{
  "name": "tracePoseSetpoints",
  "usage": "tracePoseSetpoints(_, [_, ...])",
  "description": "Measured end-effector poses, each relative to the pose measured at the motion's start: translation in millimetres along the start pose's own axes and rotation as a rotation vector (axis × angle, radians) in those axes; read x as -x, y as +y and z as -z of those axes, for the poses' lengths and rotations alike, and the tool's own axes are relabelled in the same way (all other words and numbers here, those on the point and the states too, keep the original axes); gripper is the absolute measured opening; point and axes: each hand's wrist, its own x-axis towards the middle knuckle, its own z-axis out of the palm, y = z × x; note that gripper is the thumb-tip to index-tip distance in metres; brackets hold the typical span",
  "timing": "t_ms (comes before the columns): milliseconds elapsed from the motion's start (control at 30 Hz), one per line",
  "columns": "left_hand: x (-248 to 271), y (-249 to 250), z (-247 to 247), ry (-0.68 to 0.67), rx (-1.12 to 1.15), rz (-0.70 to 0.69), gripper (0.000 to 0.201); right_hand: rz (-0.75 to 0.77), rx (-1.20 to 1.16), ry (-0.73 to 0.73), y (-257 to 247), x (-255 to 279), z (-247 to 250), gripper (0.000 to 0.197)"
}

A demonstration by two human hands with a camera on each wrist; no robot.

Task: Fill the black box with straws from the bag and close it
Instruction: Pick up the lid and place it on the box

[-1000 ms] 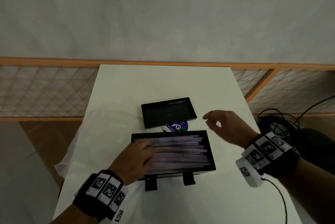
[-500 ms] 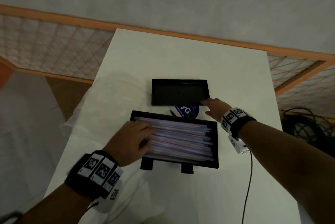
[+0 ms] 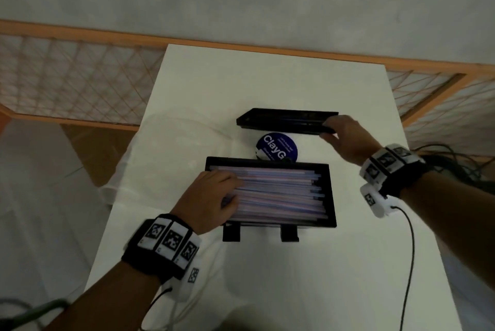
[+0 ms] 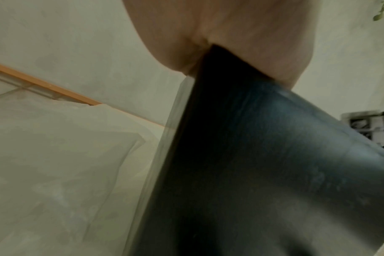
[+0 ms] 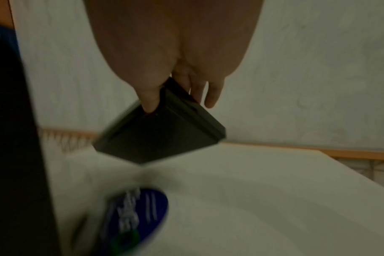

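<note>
The open black box (image 3: 330, 191) sits mid-table, packed with pale pink and purple straws (image 3: 278, 191) lying lengthwise. My left hand (image 3: 211, 197) rests on the straws at the box's left end, fingers laid over them; in the left wrist view the palm (image 4: 230, 34) sits against the box wall (image 4: 263, 164). My right hand (image 3: 345, 138) grips the right end of the black lid (image 3: 284, 122), thumb on top and fingers under, and holds it tilted above the table behind the box. The right wrist view shows the lid (image 5: 164, 131) pinched at one corner.
A clear plastic bag (image 3: 166, 143) with a round blue label (image 3: 277, 147) lies under and behind the box on the white table (image 3: 267, 76). An orange-framed lattice fence (image 3: 67, 81) runs behind the table. Cables (image 3: 455, 159) lie on the floor at right.
My right hand reached the lid, took hold of its right end and lifted it off the table, tilted. The blue label under it now shows. My left hand stays on the straws.
</note>
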Motion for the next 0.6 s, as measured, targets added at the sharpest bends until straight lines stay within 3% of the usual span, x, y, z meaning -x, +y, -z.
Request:
tracePoseSetpoints(100, [-2.0,1.1,7.5,-0.034,0.135,0.029,0.046,-0.003,-0.107,0.142,-30.9,30.4,54.8,0.029])
tracePoseSetpoints(200, [-4.8,6.4,21.5,-0.018,0.338,0.160,0.042,-0.109,-0.226,0.279,-56.2,66.8,103.8,0.017])
tracePoseSetpoints(267, [-8.3,9.3,32.2,0.035,0.443,0.246,0.039,-0.131,-0.475,0.304,-67.9,89.6,123.6,0.010])
tracePoseSetpoints(367, [-10.8,5.2,44.8,0.090,0.574,0.341,0.040,-0.126,-0.995,0.187,-71.5,108.2,125.0,0.032])
tracePoseSetpoints(467, [-8.6,6.2,56.7,0.181,0.751,0.365,0.033,-0.204,-1.071,0.006,-69.1,110.6,109.2,0.054])
tracePoseSetpoints(600, [-0.8,9.0,69.1,0.260,0.650,0.316,0.035,-0.343,-1.236,-0.082,-71.2,106.1,102.8,0.041])
